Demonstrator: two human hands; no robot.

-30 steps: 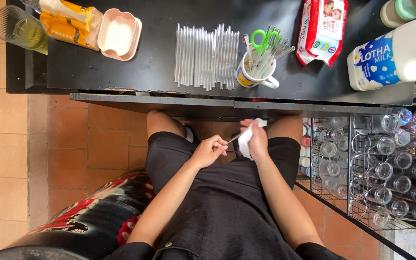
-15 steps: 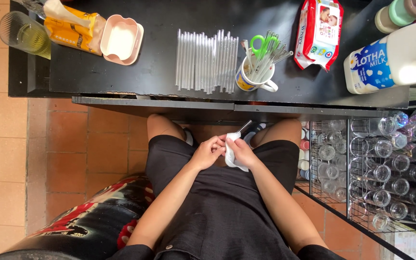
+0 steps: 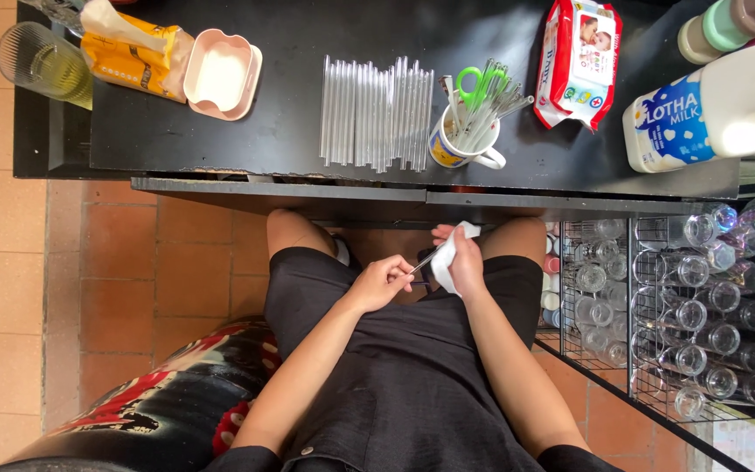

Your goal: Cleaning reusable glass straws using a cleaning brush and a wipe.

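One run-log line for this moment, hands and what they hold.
left hand: grips thin rod | right hand: holds white cloth around rod end | place: over lap, below black table

Desk (image 3: 308, 140): black. Straws (image 3: 377, 114) mid-desk: clear. Mug (image 3: 456, 149) beside them: white with blue and yellow print; scissors (image 3: 481, 83) in it: green handles. Wipes pack (image 3: 580, 59) toward right edge: red and white. Milk jug (image 3: 718, 109) at right edge: white, blue label. Tray (image 3: 220, 74) near left: pale pink. Pack (image 3: 128, 52) beside it: yellow-orange. Glass (image 3: 41, 63) at left corner: clear, yellowish liquid. Cloth (image 3: 447, 258) in right hand (image 3: 463, 262): white. Dress (image 3: 395, 367): black. Floor (image 3: 133, 262): terracotta tiles. Seat (image 3: 141, 411): black, red-white pattern. Rack (image 3: 675, 306) at right: black wire, clear bottles.
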